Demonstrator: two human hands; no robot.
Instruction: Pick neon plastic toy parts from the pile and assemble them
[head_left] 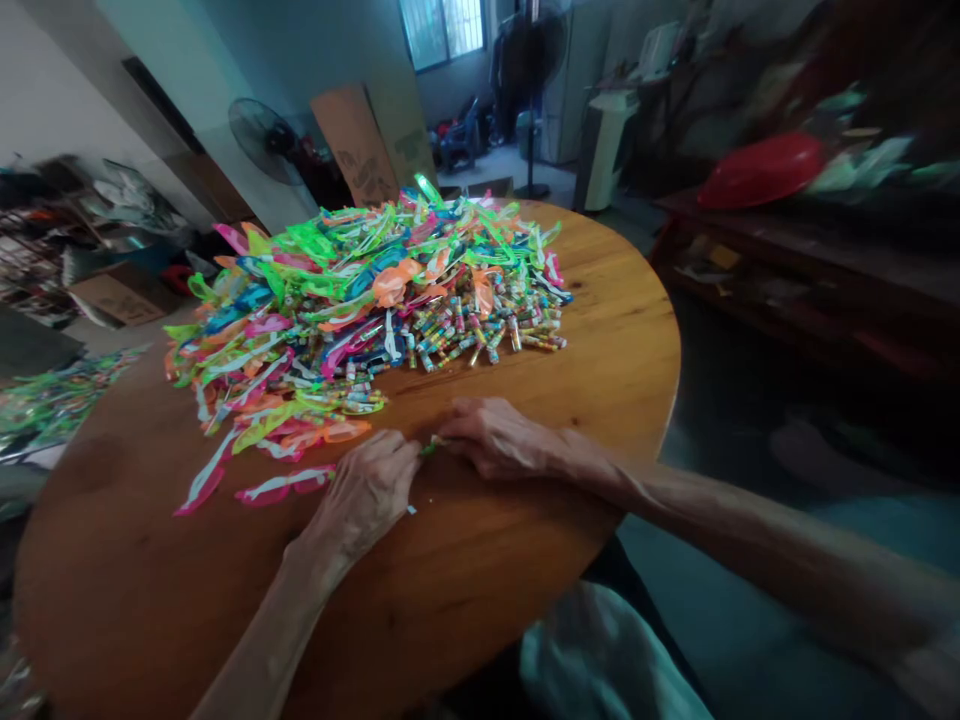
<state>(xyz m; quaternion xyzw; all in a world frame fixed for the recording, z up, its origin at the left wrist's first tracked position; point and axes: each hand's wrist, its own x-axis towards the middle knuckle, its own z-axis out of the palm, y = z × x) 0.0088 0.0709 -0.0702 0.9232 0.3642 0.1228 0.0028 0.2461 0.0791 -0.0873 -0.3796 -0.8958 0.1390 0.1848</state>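
Note:
My left hand and my right hand meet low over the wooden table, their fingertips pinched together. A small green piece shows between them, its ends hidden by the fingers; its exact kind is too small to make out. Beside my left wrist lies a pair of pink plastic glasses with a white strip along it. Beyond both hands rises a heap of bright plastic glasses in green, orange, pink and blue. Small printed tubes are piled at the heap's near right side.
The round wooden table has a curved edge at the right. Tiny white scraps lie near my left hand. A red basin sits on a side bench. Fans and cardboard boxes stand behind.

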